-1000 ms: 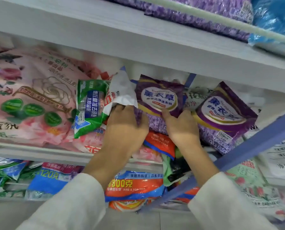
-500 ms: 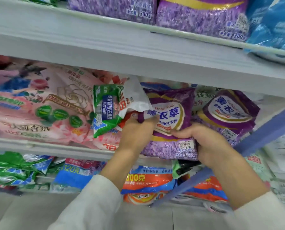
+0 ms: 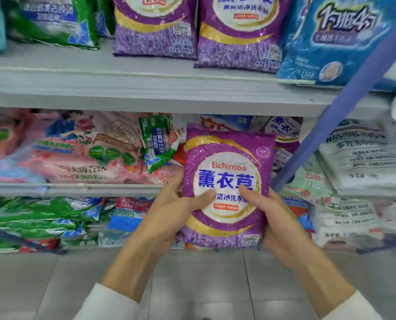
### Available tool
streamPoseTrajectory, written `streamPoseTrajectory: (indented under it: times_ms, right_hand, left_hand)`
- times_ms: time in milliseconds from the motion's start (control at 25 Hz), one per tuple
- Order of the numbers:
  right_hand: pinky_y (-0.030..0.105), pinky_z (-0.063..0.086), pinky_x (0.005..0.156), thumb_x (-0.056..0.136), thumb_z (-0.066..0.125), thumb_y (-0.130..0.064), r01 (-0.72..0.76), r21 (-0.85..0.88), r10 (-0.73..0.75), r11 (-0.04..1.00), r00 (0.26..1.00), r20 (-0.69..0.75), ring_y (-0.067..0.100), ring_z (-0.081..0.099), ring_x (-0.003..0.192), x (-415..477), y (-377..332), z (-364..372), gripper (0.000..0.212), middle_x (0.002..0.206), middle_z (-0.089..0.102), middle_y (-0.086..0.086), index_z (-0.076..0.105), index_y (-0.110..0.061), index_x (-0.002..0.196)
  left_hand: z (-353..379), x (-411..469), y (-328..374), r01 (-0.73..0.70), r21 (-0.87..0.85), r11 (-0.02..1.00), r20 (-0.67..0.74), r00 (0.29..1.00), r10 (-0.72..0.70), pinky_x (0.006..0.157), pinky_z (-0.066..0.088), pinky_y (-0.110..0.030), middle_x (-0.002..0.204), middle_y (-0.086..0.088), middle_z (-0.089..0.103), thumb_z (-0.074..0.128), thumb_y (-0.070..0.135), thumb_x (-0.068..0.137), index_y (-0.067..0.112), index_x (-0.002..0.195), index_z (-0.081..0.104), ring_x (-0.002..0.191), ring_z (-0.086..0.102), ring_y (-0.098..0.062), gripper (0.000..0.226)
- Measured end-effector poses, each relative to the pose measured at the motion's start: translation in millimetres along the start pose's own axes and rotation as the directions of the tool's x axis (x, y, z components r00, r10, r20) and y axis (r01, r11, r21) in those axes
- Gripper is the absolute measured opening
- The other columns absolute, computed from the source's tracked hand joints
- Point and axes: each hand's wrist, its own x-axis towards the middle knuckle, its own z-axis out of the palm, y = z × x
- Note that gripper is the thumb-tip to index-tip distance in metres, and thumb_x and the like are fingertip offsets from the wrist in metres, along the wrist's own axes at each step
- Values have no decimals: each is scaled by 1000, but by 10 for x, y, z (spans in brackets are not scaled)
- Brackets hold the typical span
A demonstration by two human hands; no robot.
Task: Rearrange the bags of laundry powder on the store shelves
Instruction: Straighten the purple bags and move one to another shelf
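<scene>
Starting at the grip: left thumb [image 3: 206, 195] and right thumb [image 3: 246, 190] are both pressed flat on the front of the purple lavender bag [image 3: 227, 158], right on the white label circle. The other fingers [image 3: 177, 183] curl round the side edges to the back, so I can't see most of them. So both the left hand [image 3: 169, 215] and right hand [image 3: 282, 225] are clamped on it, 1 per side. That makes sense for a floppy powder pouch: holding both edges stops it folding over and keeps the label facing out.

The bag is upright, off any shelf, in the air in front of the middle shelf [image 3: 65, 188], covering part of the messy pile there. Just left of it are a small green bag [image 3: 156, 146] and a big pink rose bag [image 3: 77, 148], and another purple bag [image 3: 284, 132] peeks out behind its right edge.

Up on the upper shelf [image 3: 146, 88] stand 2 matching purple bags [image 3: 154, 26] in a tidy row, between a green bag [image 3: 51, 19] and a blue bag [image 3: 338, 40]. My guess is this one's headed up there with its twins, though space looks tight.
</scene>
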Motion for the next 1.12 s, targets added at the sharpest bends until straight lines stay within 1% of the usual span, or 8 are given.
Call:
streamPoseTrajectory:
  times_ms: [120,280,400,600,720,840,1000,1120]
  right_hand:
    - [36,63,72,85,69,-6,108,-9,-108,994,993,41,29,76,96,-355,-118,203,39,109,77,11,65,-15,123]
    - [37,63,72,84,69,2,210,-28,-206,977,972,111,27,76,95,-661,-340,557,44,110,77,10,62,-14,125]
    - [36,63,68,83,68,10,258,-26,-253,966,960,121,27,77,88,-831,-500,806,39,103,78,11,65,-12,116]
    - [39,63,74,76,76,-10,347,-31,-341,937,933,112,28,77,91,-992,-711,1142,34,104,78,11,73,-13,109]
    - [40,61,86,83,73,-24,372,-14,-369,928,924,99,26,76,96,-1056,-857,1367,20,106,78,11,81,-14,98]
    - [42,60,84,92,69,-21,418,-87,-415,904,908,57,28,77,92,-1090,-958,1522,17,101,78,13,81,-9,96]
    - [36,62,71,96,64,-17,458,-79,-456,886,889,41,27,77,87,-1147,-1015,1655,18,99,79,12,74,-7,107]
    - [36,63,72,98,61,-13,485,-59,-484,872,874,30,25,77,88,-1079,-1109,1744,14,100,79,10,73,-13,105]
  left_hand:
    - [-61,-397,202,-76,-3,997,20,997,76,89,58,-43,108,-4,77,75,10,85,24,121,65,99,75,-26,40]
    - [-157,-739,546,-185,-7,983,20,983,185,72,62,-34,105,-3,78,69,22,91,24,118,66,93,76,-22,27]
    - [-216,-970,811,-272,-36,962,7,962,272,71,62,-32,104,-3,78,63,18,95,23,114,68,93,76,-21,20]
    - [-400,-1250,1137,-347,-78,934,-2,937,348,67,62,-32,101,-4,79,63,15,95,22,111,69,88,77,-22,19]
    - [-528,-1368,1318,-378,-97,921,8,925,381,77,61,-39,107,-6,77,66,18,91,23,119,68,96,75,-27,28]
    - [-591,-1444,1500,-406,-99,909,46,910,412,87,59,-42,112,-6,76,68,19,91,22,123,66,103,73,-27,33]
    - [-672,-1443,1693,-404,-84,911,113,904,411,86,61,-42,113,-6,76,67,22,92,22,124,66,103,73,-27,33]
    - [-690,-1319,1875,-384,-41,922,195,902,385,81,62,-39,112,-4,76,61,30,94,26,125,64,100,74,-26,32]
